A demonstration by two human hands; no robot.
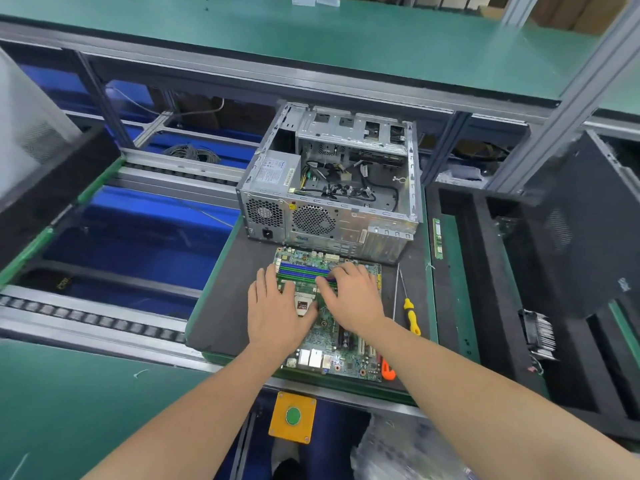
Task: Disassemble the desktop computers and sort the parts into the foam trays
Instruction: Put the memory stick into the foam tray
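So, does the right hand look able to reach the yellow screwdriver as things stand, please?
Probably yes. The right hand rests on the motherboard, and the screwdriver lies uncovered on the mat just to its right. Only a thin rod lies between them, flat on the mat.

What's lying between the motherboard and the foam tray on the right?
In the head view, a yellow-handled screwdriver and a thin metal rod lie on the dark mat between motherboard and foam tray.
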